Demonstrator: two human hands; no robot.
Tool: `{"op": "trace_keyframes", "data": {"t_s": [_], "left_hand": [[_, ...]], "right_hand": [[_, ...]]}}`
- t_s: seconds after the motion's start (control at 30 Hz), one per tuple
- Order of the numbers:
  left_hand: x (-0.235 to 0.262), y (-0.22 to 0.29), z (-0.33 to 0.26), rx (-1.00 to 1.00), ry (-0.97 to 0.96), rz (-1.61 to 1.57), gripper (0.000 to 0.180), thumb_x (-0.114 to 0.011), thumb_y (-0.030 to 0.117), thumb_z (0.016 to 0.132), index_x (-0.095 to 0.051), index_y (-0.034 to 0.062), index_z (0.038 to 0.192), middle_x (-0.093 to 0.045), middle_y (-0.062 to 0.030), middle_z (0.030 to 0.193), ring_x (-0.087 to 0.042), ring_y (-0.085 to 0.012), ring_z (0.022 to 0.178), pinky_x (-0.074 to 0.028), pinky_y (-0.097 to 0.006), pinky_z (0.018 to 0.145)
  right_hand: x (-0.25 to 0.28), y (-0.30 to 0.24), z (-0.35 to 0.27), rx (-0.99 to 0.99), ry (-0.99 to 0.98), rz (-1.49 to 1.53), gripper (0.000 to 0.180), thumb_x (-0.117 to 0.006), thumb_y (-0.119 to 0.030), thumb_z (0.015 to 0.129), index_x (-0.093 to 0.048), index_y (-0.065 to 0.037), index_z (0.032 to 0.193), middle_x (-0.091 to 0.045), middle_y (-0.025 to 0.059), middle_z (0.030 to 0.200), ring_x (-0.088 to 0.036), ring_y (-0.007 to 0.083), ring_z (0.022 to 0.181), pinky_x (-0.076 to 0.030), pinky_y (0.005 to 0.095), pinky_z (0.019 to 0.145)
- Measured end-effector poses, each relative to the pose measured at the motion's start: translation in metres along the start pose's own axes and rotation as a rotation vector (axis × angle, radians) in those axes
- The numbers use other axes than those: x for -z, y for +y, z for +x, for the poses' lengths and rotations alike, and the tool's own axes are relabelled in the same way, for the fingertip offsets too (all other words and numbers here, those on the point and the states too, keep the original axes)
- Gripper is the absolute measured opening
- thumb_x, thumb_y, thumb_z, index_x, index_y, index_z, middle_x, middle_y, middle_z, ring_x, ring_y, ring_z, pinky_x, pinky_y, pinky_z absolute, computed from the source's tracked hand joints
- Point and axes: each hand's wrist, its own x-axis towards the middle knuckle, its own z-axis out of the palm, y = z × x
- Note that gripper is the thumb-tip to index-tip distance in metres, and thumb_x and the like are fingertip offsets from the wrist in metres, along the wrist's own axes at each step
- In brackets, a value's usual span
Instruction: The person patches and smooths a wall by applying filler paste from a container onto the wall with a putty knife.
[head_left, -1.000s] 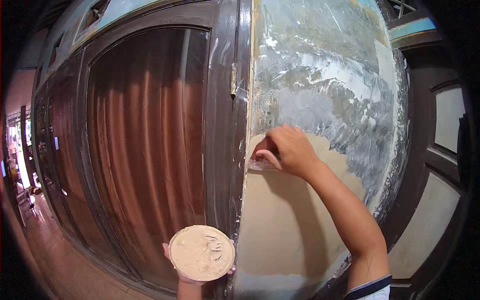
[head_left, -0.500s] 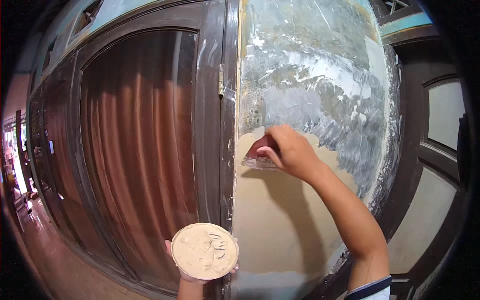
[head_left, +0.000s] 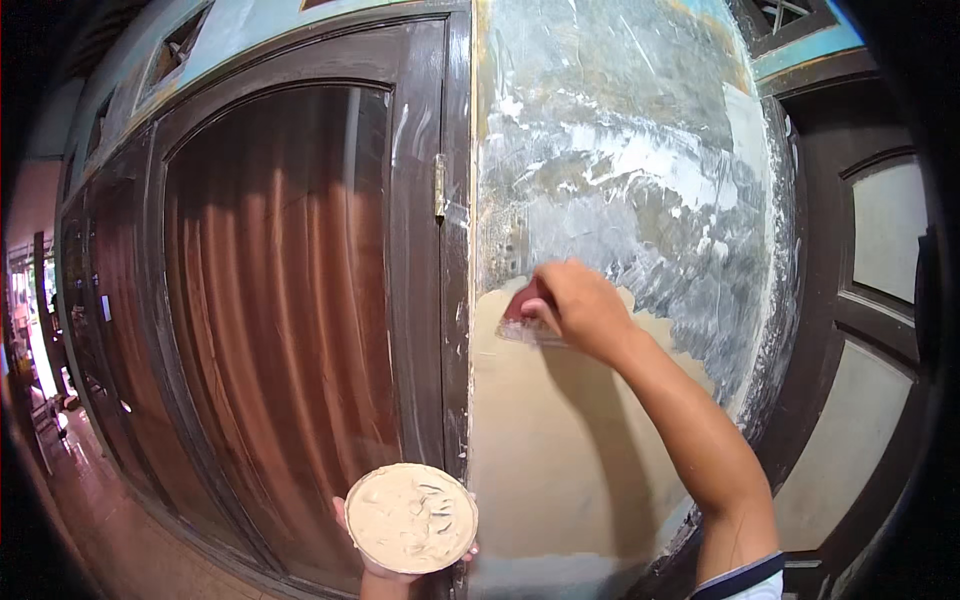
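Observation:
My right hand [head_left: 577, 308] is closed round a putty knife [head_left: 520, 310] with a reddish upper part and a smeared lower edge. The blade lies against the wall [head_left: 600, 235], at the upper left of a beige coat of putty [head_left: 540, 440]. Above that coat the wall is patchy grey and white. At the lower middle, my left hand [head_left: 388, 574] holds up a round tub of beige putty [head_left: 410, 518] from below, its fingers showing at both sides of the rim. Marks are scooped into the putty's surface.
Left of the wall stands a dark wooden frame [head_left: 422, 250] with a hinge [head_left: 439, 185] and a glass pane before a reddish-brown curtain [head_left: 280, 330]. A dark panelled door [head_left: 825, 370] is on the right. Tiled floor [head_left: 130, 520] shows at lower left.
The view has tilted up slightly, so everything sits lower in the picture. My right hand and the putty knife have shifted slightly right. Both hands keep their holds.

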Motion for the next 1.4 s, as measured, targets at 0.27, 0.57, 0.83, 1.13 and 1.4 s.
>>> {"op": "trace_keyframes", "data": {"t_s": [0.27, 0.57, 0.83, 1.13, 1.4], "left_hand": [[-0.002, 0.004, -0.008, -0.014, 0.023, 0.023, 0.137, -0.046, 0.104, 0.064, -0.036, 0.0034, 0.157, -0.042, -0.0409, 0.147, -0.056, -0.0653, 0.111, -0.051, -0.074, 0.086], [-0.014, -0.014, 0.026, -0.020, 0.012, 0.084, 0.136, -0.039, 0.105, 0.066, -0.036, 0.0040, 0.157, -0.037, -0.0423, 0.150, -0.053, -0.0625, 0.119, -0.052, -0.075, 0.087], [-0.021, -0.032, 0.046, -0.069, 0.171, 0.146, 0.125, -0.036, 0.099, 0.075, -0.042, 0.0014, 0.152, -0.049, -0.0406, 0.141, -0.061, -0.0640, 0.106, -0.056, -0.074, 0.076], [-0.015, -0.069, 0.059, -0.002, 0.029, 0.190, 0.125, -0.036, 0.099, 0.077, -0.035, 0.0019, 0.155, -0.044, -0.0345, 0.149, -0.054, -0.0642, 0.120, -0.050, -0.079, 0.086], [-0.019, -0.115, 0.073, 0.035, 0.061, 0.258, 0.119, -0.035, 0.098, 0.077, -0.034, 0.0104, 0.158, -0.038, -0.0252, 0.158, -0.048, -0.0573, 0.133, -0.044, -0.084, 0.094]], "right_hand": [[-0.004, -0.005, -0.005, 0.052, 0.167, 0.053, 0.038, -0.075, -0.033, 0.091, -0.061, -0.004, 0.111, -0.066, 0.0168, 0.097, -0.063, 0.0391, 0.094, -0.052, 0.0461, 0.080], [0.049, -0.008, -0.012, -0.060, 0.329, 0.004, 0.027, -0.070, -0.021, 0.095, -0.058, -0.006, 0.113, -0.063, 0.0162, 0.098, -0.060, 0.0385, 0.096, -0.052, 0.0461, 0.078], [0.089, -0.075, -0.098, 0.337, -0.191, 0.006, 0.034, -0.065, -0.007, 0.082, -0.070, -0.020, 0.113, -0.068, -0.0029, 0.102, -0.060, 0.0237, 0.103, -0.046, 0.0421, 0.084], [0.110, -0.087, -0.136, 0.464, -0.233, 0.040, 0.035, -0.070, -0.015, 0.081, -0.073, -0.018, 0.116, -0.068, -0.0042, 0.109, -0.059, 0.0255, 0.106, -0.048, 0.0412, 0.083], [0.135, -0.067, -0.162, 0.482, -0.241, 0.078, 0.035, -0.066, -0.019, 0.083, -0.070, -0.015, 0.118, -0.066, 0.0013, 0.107, -0.059, 0.0267, 0.113, -0.048, 0.0441, 0.089]]}}
